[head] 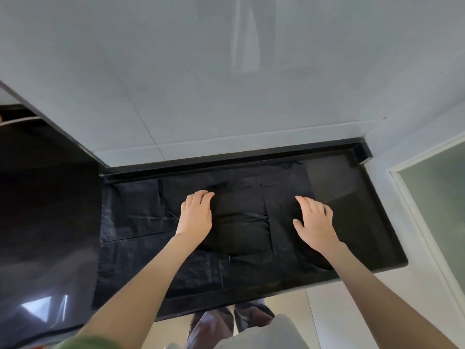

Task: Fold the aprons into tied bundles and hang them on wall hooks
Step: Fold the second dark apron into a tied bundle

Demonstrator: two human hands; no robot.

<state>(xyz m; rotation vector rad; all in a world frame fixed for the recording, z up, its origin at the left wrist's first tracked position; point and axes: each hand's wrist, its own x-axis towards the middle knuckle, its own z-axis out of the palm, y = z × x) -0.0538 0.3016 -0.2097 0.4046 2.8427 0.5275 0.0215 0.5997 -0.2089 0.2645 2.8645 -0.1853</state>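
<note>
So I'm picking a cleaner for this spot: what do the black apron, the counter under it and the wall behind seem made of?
Apron: thin woven cloth, matte black, probably cotton or a blend; it creases and holds fold lines. Counter: polished black stone or a lookalike; its bare part mirrors light. Wall: pale glossy tiles, likely ceramic; joint lines and soft reflections show.

I read no text, label, brand, number or sign in my head view. None stands on the black apron (241,235), the black countertop (342,185) or the grey wall tiles (201,102).
</note>
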